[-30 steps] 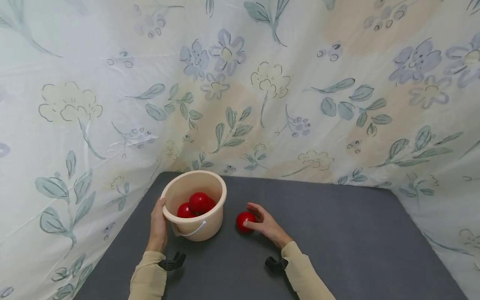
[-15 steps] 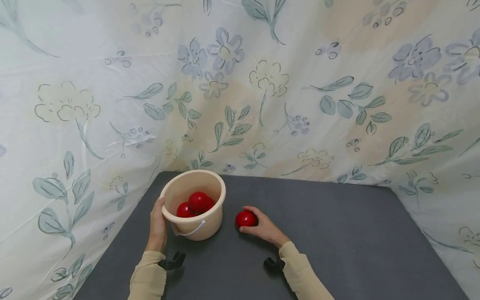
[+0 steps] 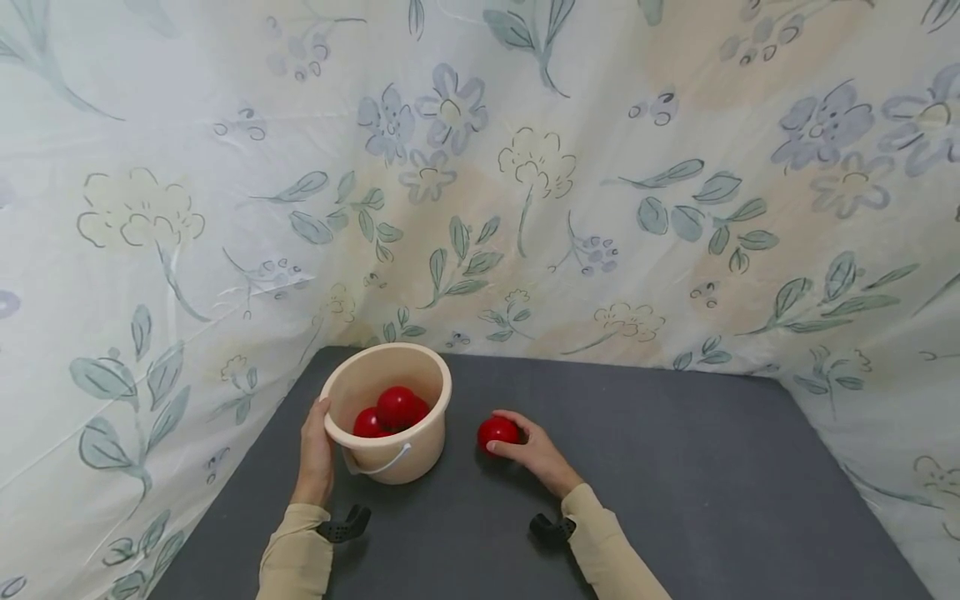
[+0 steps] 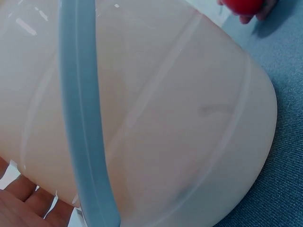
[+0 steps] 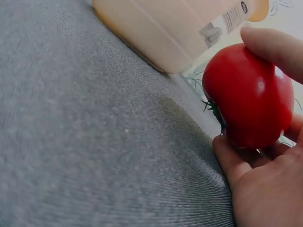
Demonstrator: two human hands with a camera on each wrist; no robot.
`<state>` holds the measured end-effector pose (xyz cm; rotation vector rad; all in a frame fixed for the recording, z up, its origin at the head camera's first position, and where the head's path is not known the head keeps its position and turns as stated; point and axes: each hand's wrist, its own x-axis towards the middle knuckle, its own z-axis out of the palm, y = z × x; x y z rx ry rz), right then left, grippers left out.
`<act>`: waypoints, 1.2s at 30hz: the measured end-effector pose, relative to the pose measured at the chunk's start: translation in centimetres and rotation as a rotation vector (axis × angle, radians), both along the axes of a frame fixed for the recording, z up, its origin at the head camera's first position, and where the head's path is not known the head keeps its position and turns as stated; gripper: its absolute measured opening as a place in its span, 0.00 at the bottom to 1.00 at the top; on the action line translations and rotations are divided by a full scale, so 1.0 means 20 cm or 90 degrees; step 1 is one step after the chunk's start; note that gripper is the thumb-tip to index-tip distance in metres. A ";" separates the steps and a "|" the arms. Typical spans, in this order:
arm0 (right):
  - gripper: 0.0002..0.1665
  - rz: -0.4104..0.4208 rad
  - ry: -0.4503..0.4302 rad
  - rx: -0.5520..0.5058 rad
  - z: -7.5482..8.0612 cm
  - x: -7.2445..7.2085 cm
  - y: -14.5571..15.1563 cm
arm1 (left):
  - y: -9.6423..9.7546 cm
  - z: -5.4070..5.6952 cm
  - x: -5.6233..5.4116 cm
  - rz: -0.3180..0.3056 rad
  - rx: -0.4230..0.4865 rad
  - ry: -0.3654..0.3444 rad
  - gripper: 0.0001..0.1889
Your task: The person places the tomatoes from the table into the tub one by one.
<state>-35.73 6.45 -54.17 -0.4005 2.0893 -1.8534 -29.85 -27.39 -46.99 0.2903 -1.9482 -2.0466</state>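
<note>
My right hand (image 3: 542, 457) grips a red tomato (image 3: 497, 433) between thumb and fingers, to the right of the bucket. In the right wrist view this tomato (image 5: 248, 97) shows its green calyx on one side and casts a shadow on the grey surface; it looks slightly raised. My left hand (image 3: 317, 454) holds the cream bucket (image 3: 416, 458) at its left side, by the rim. Several red tomatoes (image 3: 396, 407) lie inside. Part of the left hand's fingers (image 4: 40, 201) shows against the bucket's wall in the left wrist view.
The bucket's pale handle (image 3: 386, 462) hangs down its front. A dark grey tabletop (image 3: 660, 475) extends to the right and front. Behind and at the sides hangs a floral cloth (image 3: 540, 275). A label (image 5: 225, 23) sits on the bucket's wall.
My right hand has shifted its thumb and fingers around the tomato, which has moved slightly right and away from the bucket. The left hand and the bucket stay in place.
</note>
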 end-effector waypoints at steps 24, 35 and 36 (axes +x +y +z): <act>0.39 -0.007 0.021 -0.019 0.33 -0.12 0.04 | 0.00 0.01 0.01 0.003 -0.010 -0.006 0.30; 0.39 0.007 0.050 -0.039 0.51 -0.18 0.07 | 0.00 0.00 0.01 0.011 -0.022 -0.012 0.30; 0.39 0.009 0.050 -0.044 0.54 -0.18 0.08 | 0.00 0.00 0.01 0.011 -0.021 -0.014 0.30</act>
